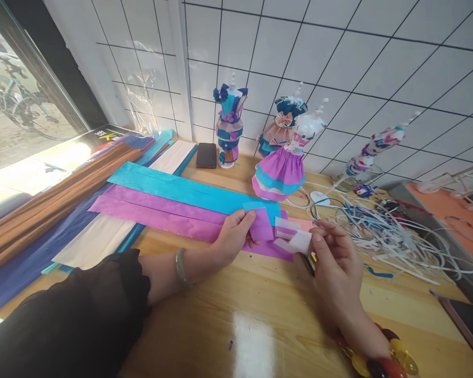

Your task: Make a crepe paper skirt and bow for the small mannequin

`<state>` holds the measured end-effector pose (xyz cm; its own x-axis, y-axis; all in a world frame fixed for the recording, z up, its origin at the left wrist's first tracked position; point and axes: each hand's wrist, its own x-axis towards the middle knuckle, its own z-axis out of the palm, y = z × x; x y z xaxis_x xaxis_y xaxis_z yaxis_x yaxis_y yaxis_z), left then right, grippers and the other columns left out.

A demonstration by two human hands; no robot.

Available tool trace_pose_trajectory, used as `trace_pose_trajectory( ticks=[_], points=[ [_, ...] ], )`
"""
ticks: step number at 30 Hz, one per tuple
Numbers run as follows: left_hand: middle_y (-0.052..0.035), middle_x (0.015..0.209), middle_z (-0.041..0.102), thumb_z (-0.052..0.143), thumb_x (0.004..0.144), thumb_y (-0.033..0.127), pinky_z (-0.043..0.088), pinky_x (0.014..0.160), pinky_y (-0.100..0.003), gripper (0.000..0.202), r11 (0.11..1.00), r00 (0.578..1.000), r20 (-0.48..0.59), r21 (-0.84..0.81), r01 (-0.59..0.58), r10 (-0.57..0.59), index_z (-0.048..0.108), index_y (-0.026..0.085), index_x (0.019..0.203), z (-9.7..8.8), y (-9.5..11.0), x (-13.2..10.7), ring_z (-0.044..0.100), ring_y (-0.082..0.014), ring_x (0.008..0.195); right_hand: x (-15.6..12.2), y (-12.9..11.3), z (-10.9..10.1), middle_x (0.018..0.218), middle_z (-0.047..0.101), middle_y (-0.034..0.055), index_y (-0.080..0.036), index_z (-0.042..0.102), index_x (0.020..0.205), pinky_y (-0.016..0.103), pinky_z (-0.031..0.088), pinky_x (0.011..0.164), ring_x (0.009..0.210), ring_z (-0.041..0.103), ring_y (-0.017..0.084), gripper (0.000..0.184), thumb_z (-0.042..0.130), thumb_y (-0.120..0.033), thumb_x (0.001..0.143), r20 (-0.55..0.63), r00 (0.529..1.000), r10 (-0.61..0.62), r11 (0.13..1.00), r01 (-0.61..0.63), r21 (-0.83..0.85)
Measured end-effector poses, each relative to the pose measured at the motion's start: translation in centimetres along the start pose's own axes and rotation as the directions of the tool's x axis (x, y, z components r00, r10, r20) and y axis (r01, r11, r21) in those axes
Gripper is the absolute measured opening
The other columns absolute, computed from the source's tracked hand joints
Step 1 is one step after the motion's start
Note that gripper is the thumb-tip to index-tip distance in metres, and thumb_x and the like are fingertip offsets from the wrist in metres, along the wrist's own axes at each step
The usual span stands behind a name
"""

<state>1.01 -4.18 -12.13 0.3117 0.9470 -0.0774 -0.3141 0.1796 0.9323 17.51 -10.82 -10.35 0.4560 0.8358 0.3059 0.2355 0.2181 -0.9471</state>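
My left hand [233, 236] is closed, pinching a small folded piece of purple crepe paper [261, 224] with a bit of light blue at its edge. Between the thumb and fingers of my right hand [335, 257] is a white slip of paper [299, 241], cut or folded into several flaps. A thin dark object [309, 264] shows below that hand; its kind I cannot make out. Both hands hover over the ends of a long turquoise paper strip [189, 191] and purple paper strips [153, 210] lying across the wooden table [205, 315].
Behind the strips stand several miniature dress forms, one with a purple and turquoise skirt [280, 170]. White and blue cords [394, 226] tangle at the right. Brown paper [63, 202] lies at the left, a black phone [206, 155] near the wall.
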Motion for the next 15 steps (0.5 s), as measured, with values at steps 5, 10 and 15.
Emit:
trace_pose_trajectory(
  ticks=[5, 10, 15],
  points=[
    [0.0050, 0.058, 0.036, 0.050, 0.082, 0.039, 0.033, 0.053, -0.020, 0.034, 0.977, 0.990, -0.039, 0.166, -0.130, 0.139, 0.038, 0.016, 0.059, 0.1, 0.1, -0.3, 0.036, -0.0061, 0.055, -1.8, -1.2, 0.8, 0.084, 0.055, 0.0030, -0.026, 0.054, 0.103, 0.026, 0.044, 0.058, 0.070, 0.053, 0.014, 0.021, 0.056, -0.030, 0.083, 0.124, 0.989, -0.080, 0.996, 0.083, -0.021],
    [0.0052, 0.055, 0.029, 0.051, 0.080, 0.041, 0.024, 0.051, -0.022, 0.040, 0.951, 0.989, 0.096, 0.282, -0.131, 0.108, 0.033, 0.017, 0.054, 0.6, 0.1, -1.2, 0.028, -0.0069, 0.054, -2.5, -0.8, 1.1, 0.086, 0.057, 0.0043, -0.027, 0.050, 0.111, 0.024, 0.040, 0.044, 0.060, 0.053, 0.014, 0.024, 0.049, -0.030, 0.087, 0.328, 0.940, -0.090, 0.982, 0.139, -0.128],
    [0.0038, 0.060, 0.041, 0.049, 0.081, 0.042, 0.029, 0.053, -0.022, 0.032, 0.975, 0.969, 0.248, 0.221, -0.038, -0.018, 0.048, 0.015, 0.064, 0.9, 0.1, -1.9, 0.037, -0.0079, 0.057, -2.4, 0.8, 0.7, 0.100, 0.058, 0.0088, -0.026, 0.046, 0.121, 0.027, 0.044, 0.049, 0.074, 0.060, 0.018, 0.034, 0.048, -0.026, 0.087, 0.391, 0.910, -0.135, 0.921, 0.261, -0.289]
  ],
)
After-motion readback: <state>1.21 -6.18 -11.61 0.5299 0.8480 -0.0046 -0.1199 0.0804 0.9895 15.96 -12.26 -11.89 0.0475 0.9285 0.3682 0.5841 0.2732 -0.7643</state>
